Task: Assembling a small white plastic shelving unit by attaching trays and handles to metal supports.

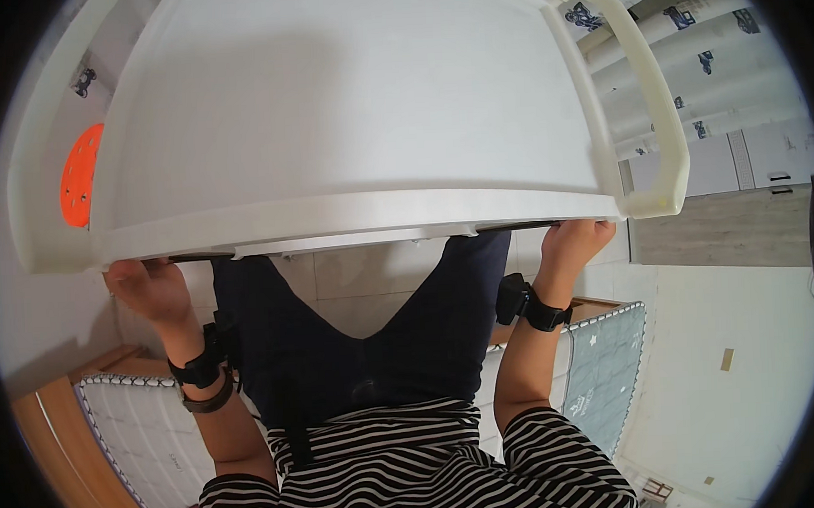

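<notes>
- The large white plastic tub [346, 102] fills the upper half of the frame, its broad pale face turned toward the camera and its near rim running left to right across the middle of the picture.
- The tub's long axis lies sideways in the frame, so the two hands sit at opposite ends of that near rim, about equally close to it.
- The left hand [150, 288], at centre left, is curled up under the rim, fingers closed around its edge.
- The right hand [574, 242], at centre right, grips the rim in the same way, just below the tub's looped side handle [660, 125].
- From both grips the bulk of the tub lies upward in the frame, away from the body; the fingertips are hidden behind the rim, so how far they wrap is likely but not certain.
- Each wrist carries a black strap [541, 312].
- An orange perforated disc [81, 176] shows at the upper left, beside the tub's wall.
- Dark trousers and a striped top [407, 472] fill the lower centre.
</notes>
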Motion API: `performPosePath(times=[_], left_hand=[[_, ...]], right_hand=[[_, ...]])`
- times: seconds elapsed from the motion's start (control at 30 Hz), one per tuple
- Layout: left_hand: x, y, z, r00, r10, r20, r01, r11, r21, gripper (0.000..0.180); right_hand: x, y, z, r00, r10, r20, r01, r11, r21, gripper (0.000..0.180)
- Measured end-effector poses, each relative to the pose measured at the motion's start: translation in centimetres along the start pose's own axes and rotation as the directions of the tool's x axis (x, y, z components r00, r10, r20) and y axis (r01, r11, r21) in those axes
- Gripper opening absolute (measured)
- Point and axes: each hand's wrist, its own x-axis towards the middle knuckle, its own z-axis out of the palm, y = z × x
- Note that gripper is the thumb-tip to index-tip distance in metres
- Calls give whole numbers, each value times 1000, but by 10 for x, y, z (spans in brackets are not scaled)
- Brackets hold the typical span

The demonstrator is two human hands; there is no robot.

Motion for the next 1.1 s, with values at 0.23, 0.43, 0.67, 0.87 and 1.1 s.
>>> performPosePath(times=[0.23,0.43,0.67,0.87,1.1], left_hand=[[-11,7,18,999,-34,34,33,999,16,69],[-16,4,26,999,-39,28,39,999,-24,66],[-15,10,48,1000,0,-7,0,1000,-4,56],[2,6,47,998,46,39,-45,999,-26,52],[41,-11,20,998,27,63,-25,999,-38,57]], right_hand=[[8,-4,-11,999,23,-47,-24,1000,-17,9],[15,-3,-20,995,100,-11,-99,993,67,11],[21,-4,-21,995,100,25,-103,987,126,11],[5,-11,-19,996,77,35,-80,991,105,9],[-32,-27,11,996,84,42,-87,994,66,10]])
